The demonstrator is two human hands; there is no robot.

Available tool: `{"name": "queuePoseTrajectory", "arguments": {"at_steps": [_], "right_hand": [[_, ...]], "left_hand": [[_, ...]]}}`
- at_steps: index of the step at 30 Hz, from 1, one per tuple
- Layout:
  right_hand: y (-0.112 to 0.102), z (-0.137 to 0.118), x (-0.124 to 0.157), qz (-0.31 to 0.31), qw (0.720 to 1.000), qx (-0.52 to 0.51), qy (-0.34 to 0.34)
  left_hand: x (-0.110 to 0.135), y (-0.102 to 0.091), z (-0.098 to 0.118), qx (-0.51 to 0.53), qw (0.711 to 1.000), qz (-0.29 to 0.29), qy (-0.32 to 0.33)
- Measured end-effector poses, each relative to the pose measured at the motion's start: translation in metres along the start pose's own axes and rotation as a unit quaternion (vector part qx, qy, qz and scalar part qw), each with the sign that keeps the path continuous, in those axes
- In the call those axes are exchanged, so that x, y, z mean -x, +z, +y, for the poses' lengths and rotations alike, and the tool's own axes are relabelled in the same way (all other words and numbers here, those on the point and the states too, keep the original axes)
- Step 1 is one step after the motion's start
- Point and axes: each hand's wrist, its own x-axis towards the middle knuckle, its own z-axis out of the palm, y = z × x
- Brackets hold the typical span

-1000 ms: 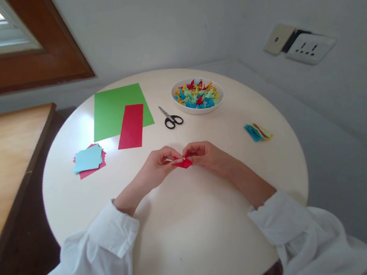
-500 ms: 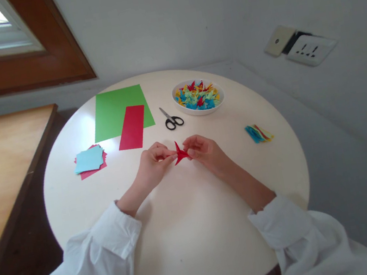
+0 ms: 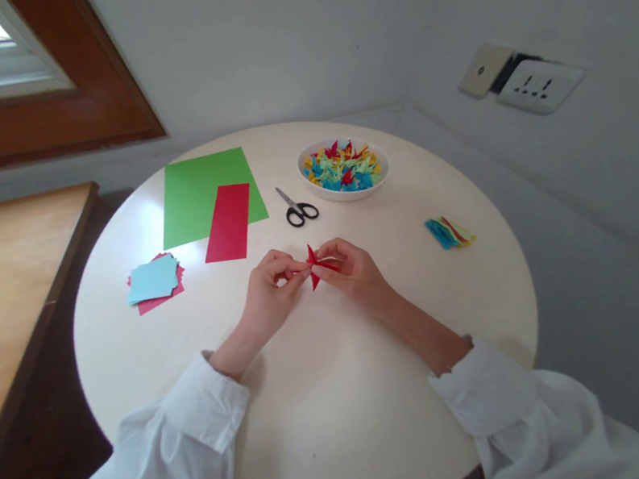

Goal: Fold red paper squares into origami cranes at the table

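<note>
Between my two hands is a small red folded paper crane point(image 3: 311, 257), its two pointed tips standing out toward the far and near sides. My left hand point(image 3: 271, 287) pinches its left end between thumb and forefinger. From the other side, my right hand point(image 3: 355, 270) grips the crane's right part with thumb and fingers, covering some of it. Just beyond my hands lie scissors point(image 3: 297, 210) with black handles. A white bowl point(image 3: 349, 195) behind them is full of small folded paper pieces in red, yellow, blue and pale green.
A green paper sheet point(image 3: 183, 197) lies at the back left, a red paper strip point(image 3: 230, 226) over its corner. Nearer left is a stack of light-blue paper squares point(image 3: 152, 281) on red ones. Colourful paper pieces point(image 3: 447, 233) lie at right. The round white table point(image 3: 339, 432) meets a wall.
My right hand has moved slightly left along the crane and now covers more of it. The crane's two side tips have swung closer to a straight line. My left hand keeps its pinch.
</note>
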Motion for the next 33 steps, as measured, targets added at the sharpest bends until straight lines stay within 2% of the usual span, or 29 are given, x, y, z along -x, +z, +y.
{"name": "queuePoseTrajectory", "arguments": {"at_steps": [6,10,12,17,21,25,29,33], "right_hand": [[-0.001,0.000,0.000,0.004,0.999,0.038,0.000],[-0.002,-0.003,0.003,0.006,0.997,0.079,-0.016],[-0.003,-0.005,0.005,-0.006,0.994,0.105,-0.035],[-0.005,-0.005,0.008,-0.042,0.975,0.200,-0.089],[-0.007,-0.004,0.008,-0.039,0.963,0.239,-0.121],[-0.005,-0.006,0.008,-0.029,0.972,0.200,-0.118],[-0.003,-0.008,0.008,-0.035,0.989,0.130,-0.057],[-0.001,-0.006,0.007,-0.029,0.995,0.095,-0.015]], "left_hand": [[0.000,-0.002,0.004,-0.018,0.999,-0.038,-0.011],[-0.002,-0.008,0.016,0.031,0.998,-0.033,-0.048],[-0.004,-0.011,0.019,0.049,0.996,-0.054,-0.059],[-0.004,-0.013,0.020,0.006,0.991,-0.131,-0.027],[-0.003,-0.012,0.019,-0.020,0.991,-0.132,-0.010],[-0.002,-0.012,0.017,-0.032,0.991,-0.126,-0.011],[-0.002,-0.013,0.016,-0.007,0.993,-0.117,-0.024],[-0.001,-0.013,0.013,0.006,0.994,-0.107,-0.033]]}}
